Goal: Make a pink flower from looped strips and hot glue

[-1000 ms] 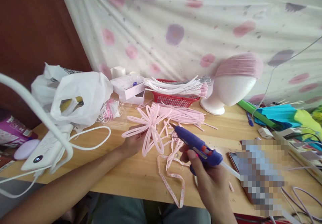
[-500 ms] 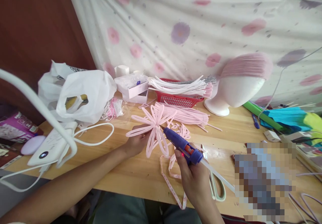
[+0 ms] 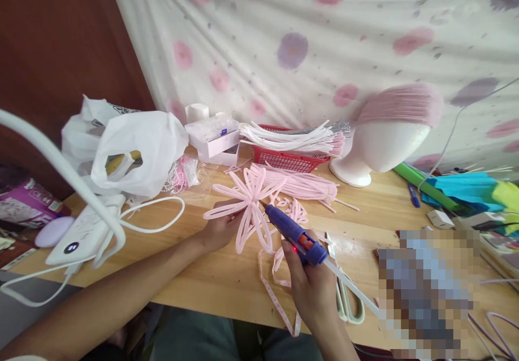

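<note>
A pink looped pipe-cleaner flower [image 3: 249, 196] is held up by my left hand [image 3: 221, 231], whose fingers are partly hidden behind the petals. My right hand [image 3: 312, 285] is wrapped round a blue glue gun [image 3: 290, 230] with a small red light on it. The gun's nozzle points at the flower's centre, at or very close to it. A white glue stick [image 3: 352, 285] sticks out of the gun's back. Beneath and behind the flower lie small pink loops [image 3: 298, 211] and a bundle of pink pipe cleaners [image 3: 302, 181].
A red basket [image 3: 290, 160] of white stems stands at the back, beside a white foam head [image 3: 393, 145]. Scissors [image 3: 351, 301] and a measuring tape [image 3: 279, 309] lie near my right hand. White bags [image 3: 133, 155], a power bank [image 3: 85, 231] and a white lamp arm [image 3: 60, 172] are left.
</note>
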